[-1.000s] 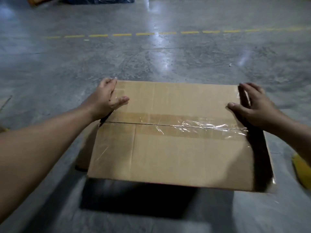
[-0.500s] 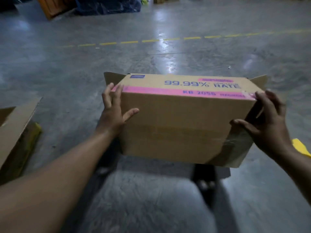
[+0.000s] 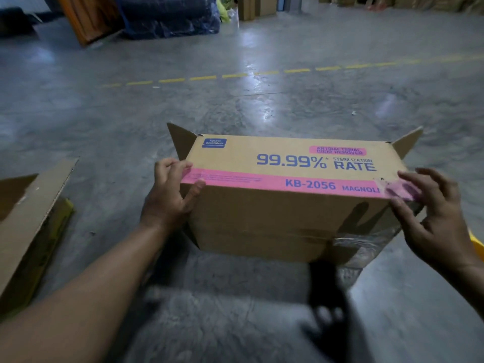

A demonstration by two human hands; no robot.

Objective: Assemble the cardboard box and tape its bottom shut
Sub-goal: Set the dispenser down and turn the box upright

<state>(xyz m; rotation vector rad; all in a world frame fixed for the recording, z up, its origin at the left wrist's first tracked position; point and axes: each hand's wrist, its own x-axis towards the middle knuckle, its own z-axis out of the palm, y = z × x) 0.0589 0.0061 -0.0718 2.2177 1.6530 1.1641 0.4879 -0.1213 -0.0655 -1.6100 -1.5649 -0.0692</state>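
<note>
Left hand (image 3: 171, 195) grips the left end of the cardboard box (image 3: 285, 205), fingers curled over its top edge, thumb on the near face; right hand (image 3: 434, 218) lies open against the right end — together likely steadying it. Box sits tilted above the concrete floor (image 3: 235, 106), clear tape (image 3: 358, 242) along the near-face seam, far flaps (image 3: 180, 140) splayed open — bottom apparently sealed. Flattened cardboard (image 3: 28, 213) lies left.

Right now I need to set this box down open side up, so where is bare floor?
Bare concrete lies ahead of the cardboard box, up to the dashed yellow line, and also near you, between the forearms. Crowded: the flattened cardboard on the left, a yellow object at the right edge, stacked goods beyond the line.
</note>
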